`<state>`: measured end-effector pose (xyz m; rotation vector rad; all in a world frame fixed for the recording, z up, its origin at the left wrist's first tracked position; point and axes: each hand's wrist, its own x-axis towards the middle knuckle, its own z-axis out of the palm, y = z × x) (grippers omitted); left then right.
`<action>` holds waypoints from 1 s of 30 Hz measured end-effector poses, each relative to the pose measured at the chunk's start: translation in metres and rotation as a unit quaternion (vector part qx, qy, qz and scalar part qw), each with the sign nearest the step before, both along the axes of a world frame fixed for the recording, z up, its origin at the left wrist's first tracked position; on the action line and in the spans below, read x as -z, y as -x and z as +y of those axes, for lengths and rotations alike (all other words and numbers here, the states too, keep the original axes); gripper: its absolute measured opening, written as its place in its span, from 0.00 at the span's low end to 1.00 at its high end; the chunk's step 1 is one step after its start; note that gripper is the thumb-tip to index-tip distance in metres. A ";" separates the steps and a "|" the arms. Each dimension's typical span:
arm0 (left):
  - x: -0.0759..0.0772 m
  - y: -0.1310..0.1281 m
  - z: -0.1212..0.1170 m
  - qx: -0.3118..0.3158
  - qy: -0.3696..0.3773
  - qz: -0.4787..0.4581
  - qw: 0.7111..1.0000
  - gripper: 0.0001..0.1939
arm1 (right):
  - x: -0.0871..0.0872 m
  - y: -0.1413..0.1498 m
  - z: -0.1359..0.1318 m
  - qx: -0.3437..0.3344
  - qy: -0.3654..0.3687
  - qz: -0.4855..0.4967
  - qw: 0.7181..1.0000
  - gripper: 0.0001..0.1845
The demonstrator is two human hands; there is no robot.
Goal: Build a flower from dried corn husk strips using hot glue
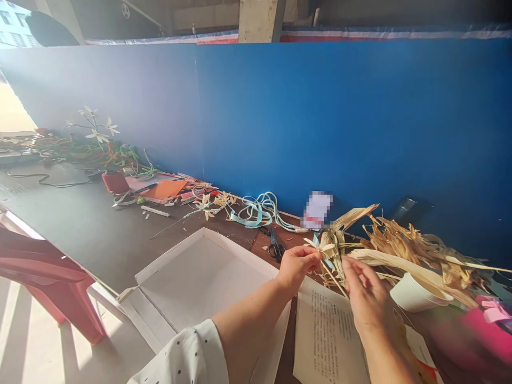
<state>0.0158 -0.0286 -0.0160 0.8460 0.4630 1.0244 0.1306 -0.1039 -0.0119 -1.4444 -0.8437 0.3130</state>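
Note:
My left hand point(299, 268) is closed in a pinch on a small pale corn husk flower point(325, 248) with narrow pointed petals. A thin straw-coloured stem slants down from the flower toward the booklet. Just to the right, my right hand point(368, 296) has its fingers slightly bent and apart, with nothing visible between them; its fingertips are near the dry corn husks point(394, 242). Beneath both hands lies a printed booklet point(324, 336). Black-handled scissors point(275, 246) rest left of the flower.
An open white box lid point(200, 277) lies at left. A white paper cup point(418, 293) tilts at right, near a blurred pink object point(480, 330). Behind are pale blue cord point(260, 210), another husk flower point(206, 207) and a blue partition point(320, 117). A red chair point(52, 282) stands left.

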 end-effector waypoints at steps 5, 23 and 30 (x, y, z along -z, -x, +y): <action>0.001 0.002 0.001 0.019 0.018 -0.014 1.000 0.22 | 0.012 0.004 0.004 -0.064 0.095 -0.060 0.992 0.19; 0.007 -0.008 -0.004 -0.035 -0.070 0.135 0.988 0.18 | 0.002 0.014 0.005 -0.057 0.090 0.183 0.977 0.22; 0.005 -0.002 -0.009 -0.141 -0.195 0.230 0.943 0.07 | 0.005 0.016 0.008 -0.069 0.072 0.143 0.985 0.21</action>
